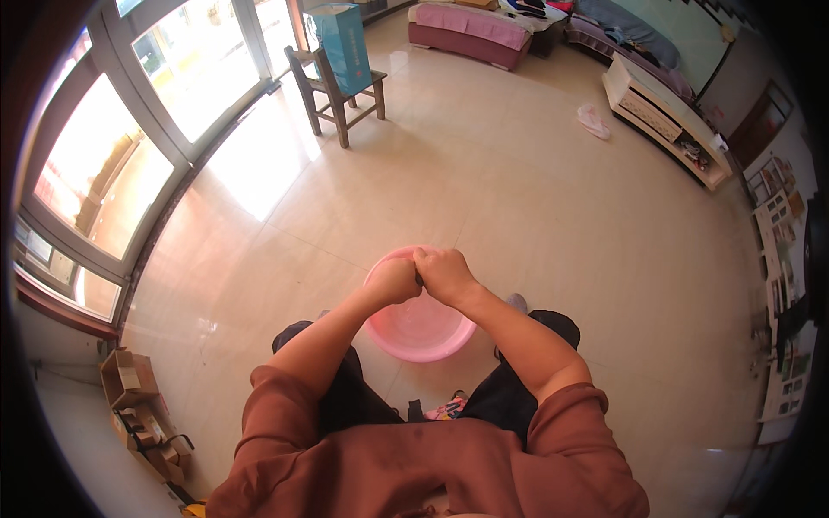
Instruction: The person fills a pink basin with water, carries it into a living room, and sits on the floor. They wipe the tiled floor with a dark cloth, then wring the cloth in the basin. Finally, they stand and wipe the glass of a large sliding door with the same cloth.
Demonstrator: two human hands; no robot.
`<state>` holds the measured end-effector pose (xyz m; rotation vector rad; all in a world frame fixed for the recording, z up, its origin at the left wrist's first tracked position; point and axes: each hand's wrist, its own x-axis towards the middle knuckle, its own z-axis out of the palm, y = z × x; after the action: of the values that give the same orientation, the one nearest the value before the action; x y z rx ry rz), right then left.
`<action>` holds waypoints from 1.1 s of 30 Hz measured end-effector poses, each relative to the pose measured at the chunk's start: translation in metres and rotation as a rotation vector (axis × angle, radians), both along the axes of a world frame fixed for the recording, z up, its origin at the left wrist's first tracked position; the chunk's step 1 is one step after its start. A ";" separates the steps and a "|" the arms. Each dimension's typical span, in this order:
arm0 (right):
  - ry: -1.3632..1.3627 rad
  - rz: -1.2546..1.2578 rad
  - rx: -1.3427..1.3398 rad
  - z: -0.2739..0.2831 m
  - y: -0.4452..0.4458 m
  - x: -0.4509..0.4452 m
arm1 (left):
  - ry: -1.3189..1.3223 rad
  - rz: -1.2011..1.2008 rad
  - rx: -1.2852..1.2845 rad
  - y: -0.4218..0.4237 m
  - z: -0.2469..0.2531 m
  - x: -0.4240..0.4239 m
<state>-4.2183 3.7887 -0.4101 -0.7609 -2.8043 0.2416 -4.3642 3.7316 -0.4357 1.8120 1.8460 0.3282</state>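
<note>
Both of my hands are closed into fists and pressed together over a pink plastic basin (447, 343) on the floor between my feet. My left hand (392, 281) and my right hand (447, 275) meet above the basin's far half. A small dark item (419, 280), possibly cloth, shows between the fists; the fingers hide most of it. Clear liquid, apparently water, lies in the basin.
A wooden chair (340, 110) holding a blue bag (346, 48) stands ahead, near glazed doors (194, 71). To the right are a low cabinet (667, 120) and a plastic bag (593, 122) on the tiled floor. Cardboard boxes (129, 379) sit at left.
</note>
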 end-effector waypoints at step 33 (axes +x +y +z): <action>0.255 0.259 0.226 0.029 -0.027 0.029 | -1.241 0.063 -0.265 -0.032 0.036 -0.015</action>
<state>-4.1891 3.7619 -0.3809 -0.2933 -2.6202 0.0560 -4.3791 3.6996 -0.3998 0.9326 0.9656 0.9161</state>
